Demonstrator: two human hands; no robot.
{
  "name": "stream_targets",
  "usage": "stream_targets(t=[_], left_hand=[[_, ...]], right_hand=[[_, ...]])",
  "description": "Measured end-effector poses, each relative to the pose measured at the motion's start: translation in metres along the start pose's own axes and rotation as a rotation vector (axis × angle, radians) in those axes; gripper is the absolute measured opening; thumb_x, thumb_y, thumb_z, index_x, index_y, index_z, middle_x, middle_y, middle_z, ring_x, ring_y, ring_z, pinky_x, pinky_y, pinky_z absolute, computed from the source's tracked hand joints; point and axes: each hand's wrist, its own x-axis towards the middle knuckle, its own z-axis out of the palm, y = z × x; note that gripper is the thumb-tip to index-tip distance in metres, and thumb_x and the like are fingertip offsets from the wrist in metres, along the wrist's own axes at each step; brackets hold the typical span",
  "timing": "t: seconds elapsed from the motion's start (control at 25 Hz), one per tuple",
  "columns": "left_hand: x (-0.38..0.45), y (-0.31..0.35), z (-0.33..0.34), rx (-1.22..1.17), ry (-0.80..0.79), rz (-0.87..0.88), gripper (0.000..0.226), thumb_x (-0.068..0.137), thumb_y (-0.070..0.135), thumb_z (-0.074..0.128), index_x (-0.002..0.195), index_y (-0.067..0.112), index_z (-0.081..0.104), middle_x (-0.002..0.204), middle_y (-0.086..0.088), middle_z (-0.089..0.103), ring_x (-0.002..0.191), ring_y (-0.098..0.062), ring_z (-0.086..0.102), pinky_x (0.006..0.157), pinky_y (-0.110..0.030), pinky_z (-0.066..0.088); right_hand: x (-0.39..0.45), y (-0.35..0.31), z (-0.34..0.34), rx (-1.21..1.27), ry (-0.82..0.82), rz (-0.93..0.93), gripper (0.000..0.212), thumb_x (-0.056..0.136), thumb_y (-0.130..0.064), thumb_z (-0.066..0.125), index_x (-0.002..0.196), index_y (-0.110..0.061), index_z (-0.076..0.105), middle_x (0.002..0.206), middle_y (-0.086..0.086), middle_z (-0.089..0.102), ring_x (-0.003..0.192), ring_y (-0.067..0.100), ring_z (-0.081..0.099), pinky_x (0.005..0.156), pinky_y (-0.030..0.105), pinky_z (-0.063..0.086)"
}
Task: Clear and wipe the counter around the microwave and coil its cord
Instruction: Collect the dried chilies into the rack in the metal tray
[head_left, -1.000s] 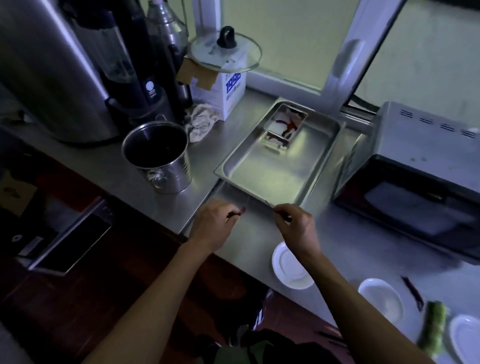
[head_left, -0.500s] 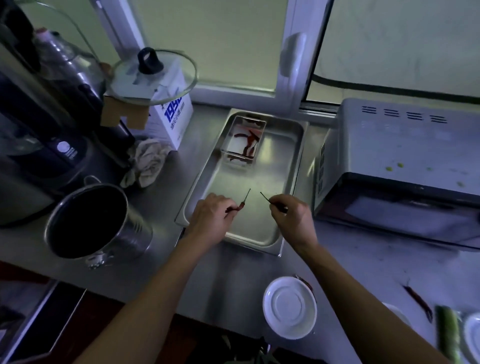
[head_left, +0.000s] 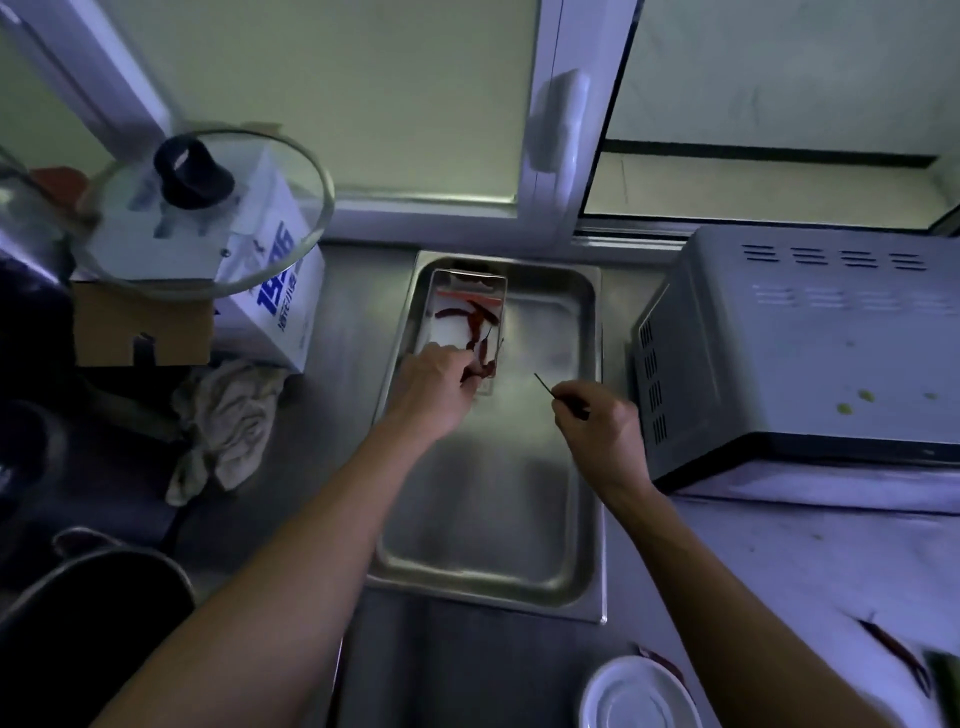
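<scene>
A silver microwave (head_left: 810, 353) stands at the right on the steel counter (head_left: 467, 670). A large steel tray (head_left: 550, 566) lies left of it, and a small clear container (head_left: 441, 306) of dried red chilies (head_left: 475, 317) sits in the tray's far left corner. My left hand (head_left: 434, 387) is at the container's near edge, fingers pinched on a dried red chili. My right hand (head_left: 597, 431) hovers over the tray's right side, shut on a thin dark chili stem that points up and left. The microwave's cord is hidden.
A crumpled cloth (head_left: 228, 421) lies left of the tray. A white box (head_left: 270, 306) with a glass lid (head_left: 208, 208) on top stands at the back left. A dark metal pot (head_left: 88, 618) is near left. A white saucer (head_left: 639, 696) and loose chilies (head_left: 893, 649) lie near right.
My left hand has moved forward with its chili to the small container. My right hand shifted right over the tray, still holding its stem. The view has tilted closer over the tray.
</scene>
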Motion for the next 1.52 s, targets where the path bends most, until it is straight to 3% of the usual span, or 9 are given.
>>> stream_targets(t=[0.08, 0.16, 0.32, 0.56, 0.76, 1.12, 1.36, 1.52], left_hand=[[0.02, -0.012, 0.002, 0.014, -0.02, 0.0, 0.013, 0.091, 0.027, 0.068, 0.103, 0.024, 0.07, 0.099, 0.003, 0.072, 0.091, -0.019, 0.063, 0.074, -0.029, 0.044], [0.039, -0.024, 0.005, 0.011, -0.035, 0.012, 0.014, 0.09, 0.027, 0.07, 0.103, 0.024, 0.071, 0.098, 0.003, 0.073, 0.088, -0.018, 0.065, 0.076, -0.032, 0.051], [0.066, -0.047, 0.017, -0.027, -0.059, 0.062, 0.014, 0.088, 0.023, 0.073, 0.102, 0.022, 0.072, 0.097, 0.003, 0.074, 0.084, -0.014, 0.067, 0.08, -0.029, 0.052], [0.106, -0.061, 0.042, 0.049, -0.144, 0.121, 0.015, 0.092, 0.03, 0.065, 0.106, 0.028, 0.071, 0.106, 0.008, 0.072, 0.099, -0.015, 0.064, 0.089, -0.042, 0.05], [0.117, -0.072, 0.054, 0.105, -0.101, 0.151, 0.016, 0.091, 0.027, 0.065, 0.107, 0.028, 0.069, 0.113, 0.007, 0.069, 0.109, -0.019, 0.056, 0.087, -0.039, 0.038], [0.096, -0.098, 0.037, -0.02, -0.031, -0.008, 0.024, 0.09, 0.022, 0.065, 0.114, 0.018, 0.068, 0.113, 0.0, 0.067, 0.111, -0.023, 0.053, 0.091, -0.042, 0.043], [0.081, -0.113, 0.026, -0.12, -0.015, -0.044, 0.021, 0.093, 0.016, 0.061, 0.113, 0.011, 0.068, 0.109, -0.006, 0.067, 0.102, -0.023, 0.055, 0.087, -0.042, 0.047], [0.077, -0.118, 0.023, -0.166, -0.021, -0.084, 0.022, 0.094, 0.014, 0.06, 0.114, 0.01, 0.068, 0.108, -0.009, 0.067, 0.099, -0.025, 0.057, 0.085, -0.036, 0.046]], right_hand=[[0.013, -0.001, 0.012, 0.015, -0.03, 0.043, 0.015, 0.091, -0.008, 0.066, 0.102, -0.015, 0.073, 0.094, -0.003, 0.069, 0.086, 0.01, 0.065, 0.079, 0.035, 0.057], [0.025, 0.002, 0.025, 0.026, -0.056, 0.074, 0.016, 0.092, -0.009, 0.065, 0.105, -0.016, 0.071, 0.097, -0.004, 0.068, 0.088, 0.007, 0.064, 0.082, 0.033, 0.056], [0.046, 0.008, 0.047, 0.038, -0.086, 0.146, 0.017, 0.093, -0.011, 0.064, 0.107, -0.02, 0.071, 0.098, -0.008, 0.067, 0.093, 0.007, 0.063, 0.086, 0.034, 0.057], [0.076, 0.02, 0.07, 0.023, -0.076, 0.153, 0.015, 0.094, -0.012, 0.064, 0.104, -0.02, 0.071, 0.099, -0.009, 0.068, 0.092, 0.003, 0.062, 0.086, 0.029, 0.055], [0.1, 0.028, 0.087, 0.015, -0.094, 0.146, 0.017, 0.094, -0.011, 0.064, 0.108, -0.016, 0.071, 0.102, -0.005, 0.069, 0.095, 0.006, 0.063, 0.088, 0.029, 0.055], [0.14, 0.011, 0.116, -0.049, -0.155, -0.031, 0.016, 0.093, -0.01, 0.066, 0.107, -0.015, 0.072, 0.101, -0.001, 0.071, 0.092, 0.01, 0.064, 0.086, 0.031, 0.056], [0.169, -0.004, 0.15, -0.154, -0.273, -0.146, 0.018, 0.093, -0.01, 0.062, 0.109, -0.013, 0.072, 0.103, 0.003, 0.073, 0.095, 0.019, 0.065, 0.082, 0.041, 0.056], [0.177, -0.007, 0.167, -0.224, -0.313, -0.201, 0.02, 0.092, -0.008, 0.062, 0.109, -0.011, 0.073, 0.104, 0.006, 0.074, 0.095, 0.022, 0.066, 0.079, 0.031, 0.051]])
